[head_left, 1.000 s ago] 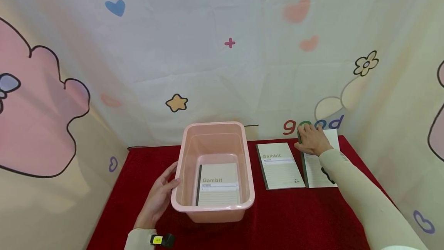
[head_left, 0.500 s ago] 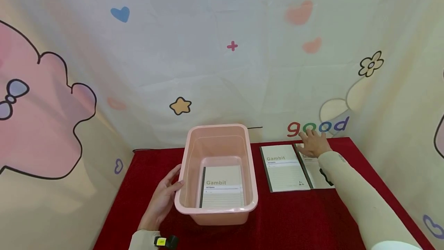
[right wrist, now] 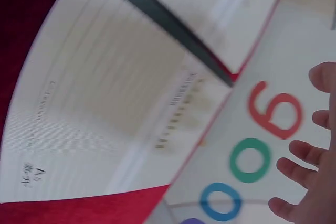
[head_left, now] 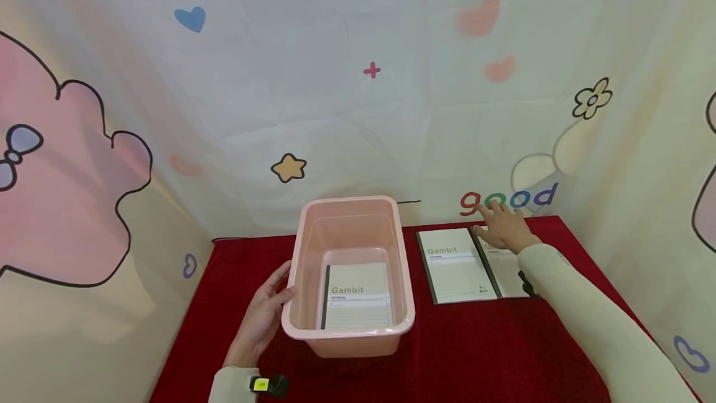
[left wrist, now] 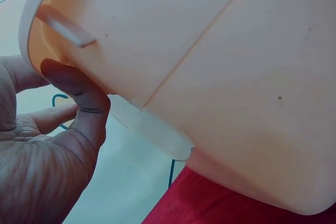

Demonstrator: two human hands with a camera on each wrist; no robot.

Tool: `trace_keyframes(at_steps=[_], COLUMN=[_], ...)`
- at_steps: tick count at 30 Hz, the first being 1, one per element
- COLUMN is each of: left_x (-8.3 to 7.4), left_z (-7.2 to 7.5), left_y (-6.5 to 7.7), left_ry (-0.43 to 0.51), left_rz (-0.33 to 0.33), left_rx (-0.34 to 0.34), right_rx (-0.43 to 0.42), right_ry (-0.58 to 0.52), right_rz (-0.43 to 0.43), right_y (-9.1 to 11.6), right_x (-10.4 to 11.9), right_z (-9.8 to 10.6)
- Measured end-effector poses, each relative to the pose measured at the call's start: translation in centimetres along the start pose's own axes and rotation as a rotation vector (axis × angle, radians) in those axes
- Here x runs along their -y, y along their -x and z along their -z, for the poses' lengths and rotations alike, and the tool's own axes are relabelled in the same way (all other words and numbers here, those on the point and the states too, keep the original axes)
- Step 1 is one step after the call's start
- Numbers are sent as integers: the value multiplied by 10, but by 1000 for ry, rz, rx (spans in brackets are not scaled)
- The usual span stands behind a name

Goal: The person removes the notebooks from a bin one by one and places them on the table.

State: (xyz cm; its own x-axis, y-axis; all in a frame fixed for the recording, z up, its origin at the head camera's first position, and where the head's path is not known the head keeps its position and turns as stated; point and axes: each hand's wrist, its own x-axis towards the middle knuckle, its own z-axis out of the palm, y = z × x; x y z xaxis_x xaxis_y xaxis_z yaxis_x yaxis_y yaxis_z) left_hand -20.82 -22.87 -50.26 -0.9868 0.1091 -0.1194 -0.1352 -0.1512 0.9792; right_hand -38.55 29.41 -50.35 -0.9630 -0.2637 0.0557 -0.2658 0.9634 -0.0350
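Rightmost notebook [head_left: 506,269] flat on the red table [head_left: 475,353], at its far right, just beside a second notebook [head_left: 455,265]. Right hand [head_left: 503,229] over its far end, fingers spread and straight, gripping nothing; contact with the cover not clear. Left hand [head_left: 265,313] against the left wall of the pink tub [head_left: 302,254], fingers relaxed, thumb touching under the rim. Third notebook [head_left: 358,297] flat inside the tub.

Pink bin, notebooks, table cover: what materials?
Pink bin: looks like moulded plastic, smooth and semi-glossy, with a rolled rim and a seam line on its wall. Notebooks: matte paper or card covers, printed, with dark spines. Table cover: red fabric, probably napped or velvety; dull, no shine.
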Motion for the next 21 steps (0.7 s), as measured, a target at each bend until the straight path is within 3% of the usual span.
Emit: trace_keyframes(at_steps=[11, 21], left_x=[-1, -2], left_z=[-2, -2], left_y=[1, 2], left_ry=[0, 14], left_rz=[12, 11], left_rx=[3, 13], right_rx=[-78, -180], right_ry=[31, -21], right_rz=[42, 79], right_y=[20, 36], right_x=[18, 57], right_z=[38, 77])
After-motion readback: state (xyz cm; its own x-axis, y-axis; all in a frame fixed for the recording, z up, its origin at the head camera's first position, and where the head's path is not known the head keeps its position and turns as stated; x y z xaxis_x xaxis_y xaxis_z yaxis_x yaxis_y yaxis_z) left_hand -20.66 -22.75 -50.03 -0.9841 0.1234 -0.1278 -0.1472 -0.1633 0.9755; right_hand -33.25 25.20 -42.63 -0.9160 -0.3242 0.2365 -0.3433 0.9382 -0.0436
